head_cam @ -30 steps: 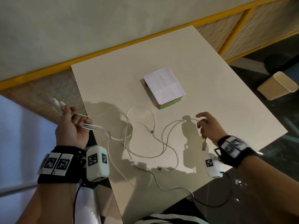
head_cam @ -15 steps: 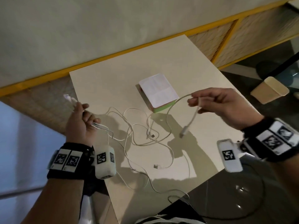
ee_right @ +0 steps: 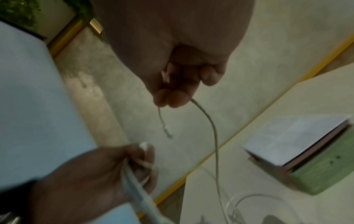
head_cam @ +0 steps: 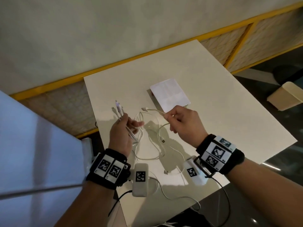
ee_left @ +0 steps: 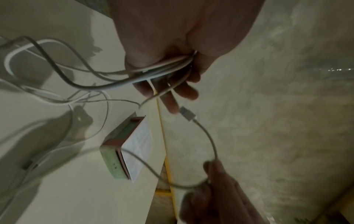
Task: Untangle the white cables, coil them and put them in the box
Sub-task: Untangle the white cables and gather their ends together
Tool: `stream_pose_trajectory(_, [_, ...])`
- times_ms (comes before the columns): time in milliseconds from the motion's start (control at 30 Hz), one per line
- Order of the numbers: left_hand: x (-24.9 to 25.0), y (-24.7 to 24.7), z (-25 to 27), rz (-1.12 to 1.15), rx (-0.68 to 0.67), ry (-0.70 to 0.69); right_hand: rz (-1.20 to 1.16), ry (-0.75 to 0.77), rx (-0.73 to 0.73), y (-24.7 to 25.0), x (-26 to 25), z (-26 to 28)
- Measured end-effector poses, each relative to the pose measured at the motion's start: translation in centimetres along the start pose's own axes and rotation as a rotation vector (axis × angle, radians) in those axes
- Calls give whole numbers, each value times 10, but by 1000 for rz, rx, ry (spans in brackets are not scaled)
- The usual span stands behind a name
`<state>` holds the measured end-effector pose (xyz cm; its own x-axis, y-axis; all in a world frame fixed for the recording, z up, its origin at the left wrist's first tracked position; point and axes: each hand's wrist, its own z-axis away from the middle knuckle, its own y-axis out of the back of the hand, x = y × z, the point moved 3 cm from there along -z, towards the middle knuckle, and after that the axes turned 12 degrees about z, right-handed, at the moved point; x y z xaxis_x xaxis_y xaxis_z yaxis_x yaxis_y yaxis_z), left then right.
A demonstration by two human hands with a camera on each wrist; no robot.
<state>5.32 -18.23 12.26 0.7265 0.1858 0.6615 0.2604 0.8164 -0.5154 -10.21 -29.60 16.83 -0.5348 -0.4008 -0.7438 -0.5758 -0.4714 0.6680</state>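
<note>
Head view. White cables (head_cam: pixel 148 140): several, loosely tangled on the white table (head_cam: pixel 213 99), lying on the near side of the box (head_cam: pixel 170 95). Box: green and pink walls, with a white paper sheet over the top. Left hand (head_cam: pixel 122 133), near-left of the box, fingers curled round a bunch of cable ends whose plugs stick up past the knuckles. Right hand (head_cam: pixel 183 123), just in front of the box, pinches one cable a short way behind its connector (head_cam: pixel 144 109), which points toward the left hand. A loose USB plug (head_cam: pixel 166 172) lies nearer the table's front edge. A beige bin (head_cam: pixel 286 98) stands on the floor, well to the right of the box.

Left wrist view. Fingers wrapped over several strands; one plug (ee_left: pixel 187 114) hangs free beyond the fingertips. The box sits below and beyond.

Right wrist view. Thumb and fingertips pressed together on a thin cable (ee_right: pixel 212 130); blurred.

Handling, as judged: the cables are light, limp and springy, and their smooth sheaths are likely to slip. Best held just behind a plug, feeding one strand out at a time.
</note>
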Motion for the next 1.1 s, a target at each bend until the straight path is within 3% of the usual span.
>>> stream_pose_trajectory(133, [-8,-15,15,-120,-78,29,50,168,-50,-32,-20,14])
stream_pose_trajectory(333, [17,-2,4,-219,-74,-176,297,368,-180,-52,-16,16])
stream_pose_trajectory(467, [63,14,-14,-118,37,-312,315,176,-328,-45,32,12])
stream_pose_trajectory(633, [118,28,-32,20,153,-390,202,-138,-342,-11,98,12])
stream_pose_trajectory(733, [118,24,-40,1,144,-380,148,-202,-320,-3,117,17])
stream_pose_trajectory(933, [111,15,-43,8,148,-359,-30,-348,-79,15,136,17])
stream_pose_trajectory(1100, [99,13,-38,16,77,-322,-121,-343,-91,15,143,20])
